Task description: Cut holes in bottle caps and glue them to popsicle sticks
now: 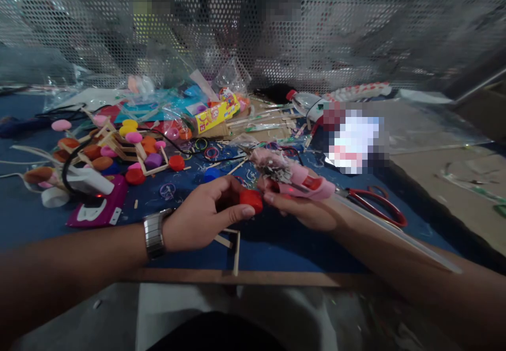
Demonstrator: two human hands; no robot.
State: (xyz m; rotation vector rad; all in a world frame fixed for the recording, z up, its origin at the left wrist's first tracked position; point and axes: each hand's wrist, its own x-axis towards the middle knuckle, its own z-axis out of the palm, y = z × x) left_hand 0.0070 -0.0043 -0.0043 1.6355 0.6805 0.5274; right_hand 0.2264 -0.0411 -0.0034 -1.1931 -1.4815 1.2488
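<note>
My left hand [201, 216], with a metal watch [154, 234] on the wrist, pinches a small red bottle cap [251, 200] between thumb and fingers. Close beside it on the right, my right hand [302, 208] is closed around a pink hot glue gun [306, 182]. A clear glue stick [395, 230] sticks out of the gun's back over my forearm. The gun's front is smeared with whitish residue, and its nozzle points to the upper left. Below the left hand, thin wooden sticks [236, 253] joined at a corner lie by the table edge.
Stick frames with coloured caps [134, 156] crowd the left, behind a purple device [100, 206] with a plugged-in cable. Red-handled scissors [379, 208] and a lit phone [353, 143] are at right. A bottle [310, 106] and a yellow packet [217, 115] lie near the mesh screen [253, 29].
</note>
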